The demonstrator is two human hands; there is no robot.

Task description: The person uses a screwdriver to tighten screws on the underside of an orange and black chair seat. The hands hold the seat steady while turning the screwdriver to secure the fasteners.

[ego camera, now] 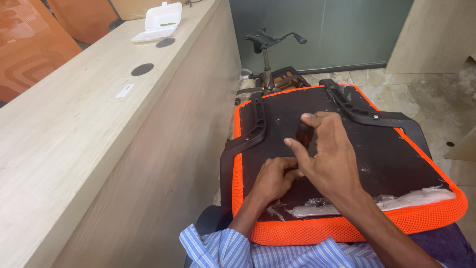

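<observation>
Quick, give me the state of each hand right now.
Left hand: fingers curled, pressed on the black underside of the orange seat; whether it holds anything cannot be told.
Right hand: part open, holding nothing, on the same underside.

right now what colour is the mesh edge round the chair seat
Bright orange, around the black underside of the chair seat; the head view shows it best.

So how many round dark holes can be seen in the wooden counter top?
2. One hole sits mid-counter beside a small white label; the other lies farther back, next to the open white foam box. More may lie outside the frame.
</observation>
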